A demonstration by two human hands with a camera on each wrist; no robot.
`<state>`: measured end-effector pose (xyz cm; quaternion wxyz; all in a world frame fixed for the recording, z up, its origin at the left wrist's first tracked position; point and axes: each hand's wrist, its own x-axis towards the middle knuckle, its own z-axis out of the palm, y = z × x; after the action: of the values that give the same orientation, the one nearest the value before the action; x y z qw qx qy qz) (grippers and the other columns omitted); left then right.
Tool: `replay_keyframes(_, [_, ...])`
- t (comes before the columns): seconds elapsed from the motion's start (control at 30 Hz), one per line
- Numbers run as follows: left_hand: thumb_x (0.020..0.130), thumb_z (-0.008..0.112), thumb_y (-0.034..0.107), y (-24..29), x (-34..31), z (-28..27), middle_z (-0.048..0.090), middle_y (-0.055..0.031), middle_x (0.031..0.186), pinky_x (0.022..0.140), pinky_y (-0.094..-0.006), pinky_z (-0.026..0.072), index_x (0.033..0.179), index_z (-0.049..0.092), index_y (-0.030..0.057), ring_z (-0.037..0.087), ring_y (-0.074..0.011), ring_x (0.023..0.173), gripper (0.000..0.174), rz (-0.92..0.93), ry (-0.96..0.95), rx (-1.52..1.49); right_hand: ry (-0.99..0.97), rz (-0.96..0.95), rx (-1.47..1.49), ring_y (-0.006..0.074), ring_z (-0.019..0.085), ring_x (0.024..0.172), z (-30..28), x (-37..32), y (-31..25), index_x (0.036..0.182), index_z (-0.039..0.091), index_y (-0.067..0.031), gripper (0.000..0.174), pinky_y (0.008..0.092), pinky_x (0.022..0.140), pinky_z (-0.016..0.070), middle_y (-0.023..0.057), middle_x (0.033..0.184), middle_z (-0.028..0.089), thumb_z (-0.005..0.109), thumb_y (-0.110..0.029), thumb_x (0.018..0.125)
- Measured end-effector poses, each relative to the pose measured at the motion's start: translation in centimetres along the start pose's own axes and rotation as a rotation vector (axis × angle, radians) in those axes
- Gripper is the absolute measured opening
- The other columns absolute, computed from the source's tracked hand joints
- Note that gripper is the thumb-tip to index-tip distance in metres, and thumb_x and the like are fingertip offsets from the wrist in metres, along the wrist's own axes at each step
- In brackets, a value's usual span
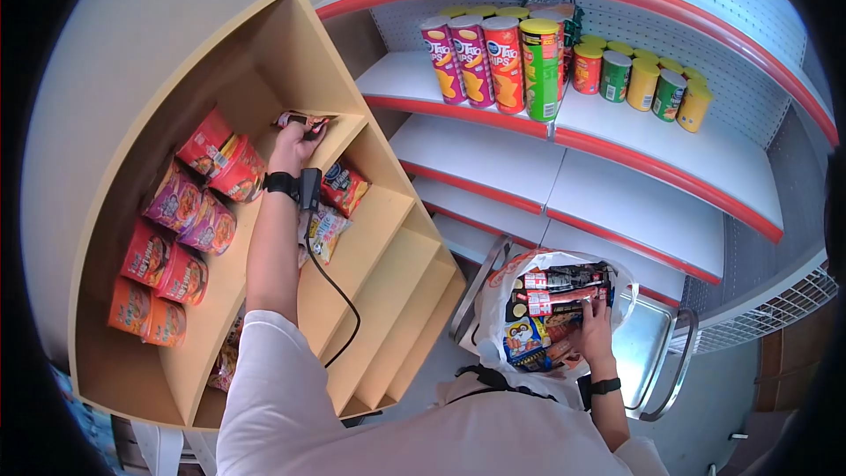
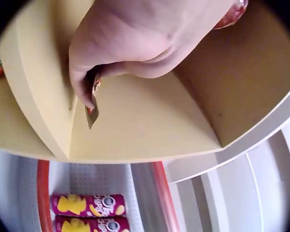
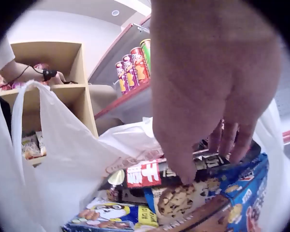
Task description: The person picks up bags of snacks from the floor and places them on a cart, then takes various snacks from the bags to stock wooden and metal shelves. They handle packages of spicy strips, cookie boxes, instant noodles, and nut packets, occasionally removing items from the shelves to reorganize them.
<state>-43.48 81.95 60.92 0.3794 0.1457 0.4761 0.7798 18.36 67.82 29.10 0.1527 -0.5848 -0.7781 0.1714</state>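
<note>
Bare board (image 2: pixel 150 135) opens beside my left hand (image 1: pixel 297 145), pinching a small packet (image 2: pixel 93 117) near the front edge (image 2: pixel 135 160) of the wooden shelf (image 1: pixel 264 62); right of that shelf, my right hand (image 1: pixel 596 328) touches a black packet (image 3: pixel 150 174) in a white bag (image 3: pixel 63 169) (gripping it? can't tell).

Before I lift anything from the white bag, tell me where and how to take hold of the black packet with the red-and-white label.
Probably best pinched across its width near the middle, from above: the black packet is long and narrow and lies atop other snacks, while the white bag rises around them but opens upward.
</note>
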Motion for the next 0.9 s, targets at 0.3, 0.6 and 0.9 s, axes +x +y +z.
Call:
replay_keyframes(0.3, [0.083,0.036,-0.016,-0.3,0.4,-3.4,0.054,-0.0167,0.117,0.084,-0.0465,0.0527,0.123,0.043,0.0026,0.058,-0.0324,0.101,0.045,0.077,-0.052,0.261,0.069,-0.064,-0.161,0.0388,0.039,0.121,0.1,1.6,1.5,0.134,0.044,-0.0134,0.077,0.052,0.099,0.0373,0.0177,0.138,0.037,0.07,-0.003,0.062])
replay_keyframes(0.6, [0.082,0.04,-0.014,-4.3,-15.2,-2.1,0.052,-0.0148,0.127,0.097,-0.0405,0.0463,0.135,0.034,-0.0009,0.056,-0.0271,0.111,0.055,0.326,-0.389,0.201,0.006,-0.147,-0.291,0.0289,0.043,0.119,-0.3,3.3,1.2,0.109,0.057,-0.0128,0.045,0.0528,0.102,0.0265,0.0076,0.116,0.058,0.069,-0.018,0.066])
replay_keyframes(0.9, [0.082,0.065,0.006,-11.3,-26.2,-2.7,0.041,-0.0118,0.141,0.101,-0.0394,0.0419,0.149,0.017,0.0084,0.05,-0.0246,0.121,0.083,0.081,-0.624,0.049,0.09,-0.1,0.098,0.0251,0.061,0.062,-8.7,-0.6,-2.8,0.086,0.065,0.001,0.027,0.0348,0.064,0.0508,0.0123,0.068,0.064,0.07,-0.017,0.067])
